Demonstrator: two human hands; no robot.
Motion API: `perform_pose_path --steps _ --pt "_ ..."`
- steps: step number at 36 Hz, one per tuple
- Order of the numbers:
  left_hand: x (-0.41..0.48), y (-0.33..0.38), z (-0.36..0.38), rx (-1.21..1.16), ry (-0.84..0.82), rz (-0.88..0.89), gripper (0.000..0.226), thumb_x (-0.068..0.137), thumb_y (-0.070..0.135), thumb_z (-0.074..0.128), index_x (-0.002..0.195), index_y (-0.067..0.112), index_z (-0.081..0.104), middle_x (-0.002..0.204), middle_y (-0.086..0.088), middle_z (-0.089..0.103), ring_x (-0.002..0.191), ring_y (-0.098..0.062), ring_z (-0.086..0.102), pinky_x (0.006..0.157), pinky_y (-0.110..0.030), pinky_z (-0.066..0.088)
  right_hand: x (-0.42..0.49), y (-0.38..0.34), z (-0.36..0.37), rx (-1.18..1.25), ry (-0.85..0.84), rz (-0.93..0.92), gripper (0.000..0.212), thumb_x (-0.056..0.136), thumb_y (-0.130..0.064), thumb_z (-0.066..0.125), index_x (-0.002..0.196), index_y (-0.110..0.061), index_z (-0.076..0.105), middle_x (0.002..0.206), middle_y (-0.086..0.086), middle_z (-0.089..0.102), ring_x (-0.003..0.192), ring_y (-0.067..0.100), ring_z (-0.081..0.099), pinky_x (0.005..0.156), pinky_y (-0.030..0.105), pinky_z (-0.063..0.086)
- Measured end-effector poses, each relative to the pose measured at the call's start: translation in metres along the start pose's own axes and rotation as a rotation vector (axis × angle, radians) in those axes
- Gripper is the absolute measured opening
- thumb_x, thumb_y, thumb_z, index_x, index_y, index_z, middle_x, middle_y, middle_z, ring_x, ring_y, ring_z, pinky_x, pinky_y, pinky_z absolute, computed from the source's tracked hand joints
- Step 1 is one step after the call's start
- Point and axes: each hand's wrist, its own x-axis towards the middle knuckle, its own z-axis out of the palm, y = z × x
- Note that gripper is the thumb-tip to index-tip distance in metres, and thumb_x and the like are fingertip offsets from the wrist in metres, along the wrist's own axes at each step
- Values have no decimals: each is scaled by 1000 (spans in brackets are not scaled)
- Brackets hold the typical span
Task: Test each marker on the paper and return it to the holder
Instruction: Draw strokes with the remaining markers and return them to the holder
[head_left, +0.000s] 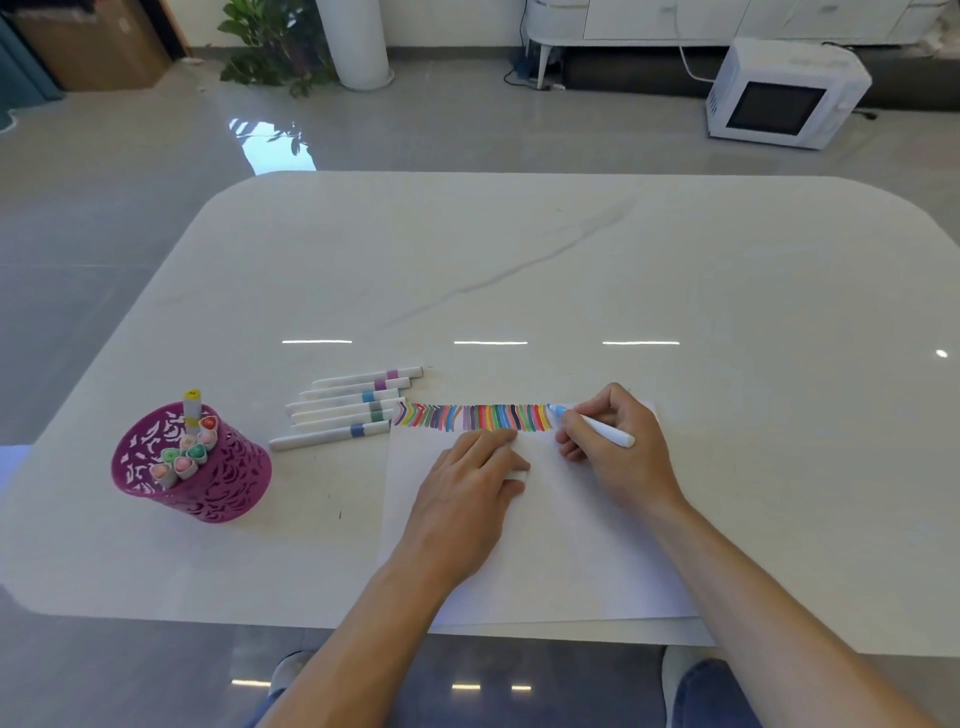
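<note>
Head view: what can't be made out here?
All head view.
- White piece pinched in the left hand: fingers cover most; cap or not, unclear.
- Light-blue marker in the right hand: tip contact with the paper too small to tell.
- Magenta holder: wall hides its markers' barrels; only caps show.
- Paper's far right corner: behind the right hand.

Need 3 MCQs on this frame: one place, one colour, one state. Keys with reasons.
1. The holder is: A) magenta B) yellow C) black
2. The loose markers lie: A) in the holder B) on the table, left of the paper C) on the paper
3. The marker in the right hand is: A) capped B) uncapped, tip at the paper C) on the floor
Key: 1 A, magenta cut-out wall; 2 B, they lie off the paper's left edge; 3 B, bare blue tip meets the stripes, left hand pinches a white cap.
</note>
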Motion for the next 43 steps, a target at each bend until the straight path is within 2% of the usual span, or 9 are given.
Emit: perform_pose_path --steps 8,16,19,23,28,33,43 --pt "0 0 1 4 -14 -7 17 100 26 58 114 22 66 146 8 50 136 -14 40 107 -29 38 1 -1 0 7 6 22 18 90 -9 70 82 -7 54 72 10 76 61 21 71 58 26 58" --pt "8 6 4 -3 37 18 12 97 18 61 106 14 68 138 3 57 131 -19 47 103 -34 42 -1 -4 2 -12 0 25 17 89 -22 72 85 -15 57 75 5 78 64 20 73 59 24 58" --pt "14 10 8 -23 74 32 11 97 14 61 104 12 68 137 0 59 130 -21 49 104 -35 42 0 -8 3 5 5 21 19 91 -20 74 89 -11 57 74 6 77 62 20 72 57 26 59" --pt "25 12 16 -39 58 49 14 99 12 57 110 11 67 148 -2 51 143 -21 40 114 -33 33 2 -13 0 43 10 29 14 95 -12 70 91 -8 57 75 8 77 62 22 71 59 33 62" --pt "29 10 21 -48 52 44 16 101 14 54 114 11 64 152 -3 47 146 -20 35 117 -32 28 1 -14 -2 60 5 45 13 94 -9 69 92 -7 57 76 11 77 63 23 71 60 35 63" --pt "30 5 20 -38 22 56 18 102 19 53 116 13 62 155 -4 42 149 -20 30 118 -35 28 2 -11 -1 39 -3 43 12 92 -10 69 89 -9 58 76 9 77 63 23 72 59 32 61" --pt "27 6 18 -28 11 45 20 103 22 51 119 14 61 157 -1 39 150 -18 27 119 -31 25 2 -6 0 -13 2 31 15 94 -16 71 87 -11 59 74 5 78 64 21 74 58 25 59"
